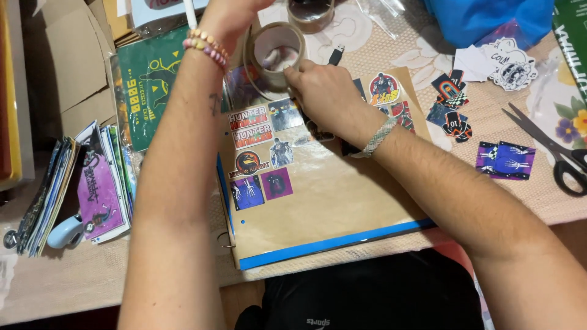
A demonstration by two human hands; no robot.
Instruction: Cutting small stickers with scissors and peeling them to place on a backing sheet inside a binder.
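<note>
Seen from above, two bare forearms reach over a brown kraft-paper sheet (333, 201) lying on a blue-edged board. Far to the left of the hands, a fanned stack of printed cards and sleeves (79, 186) rests on the table. The left hand (229, 17), wearing beaded bracelets at the wrist, is partly cut off by the top of the frame; it seems to be closed on the far rim of a roll of clear packing tape (275, 52), though the fingers themselves cannot be made out. Just right of the roll, the right hand (324, 91), with a woven wristband, has its fingers pinched together at the roll's near edge, pressing down on the paper, where a glossy strip of tape appears to run.

Below the grip, seven stickers (260, 156) already lie in a block on the sheet, and about four more sit right of the right hand. Most of the lower sheet is still bare, so the covering looks less than half done. Further right, roughly seven loose stickers (505, 160) wait on the floral tablecloth, and one pair of black scissors (553, 150) lies at the far right.
</note>
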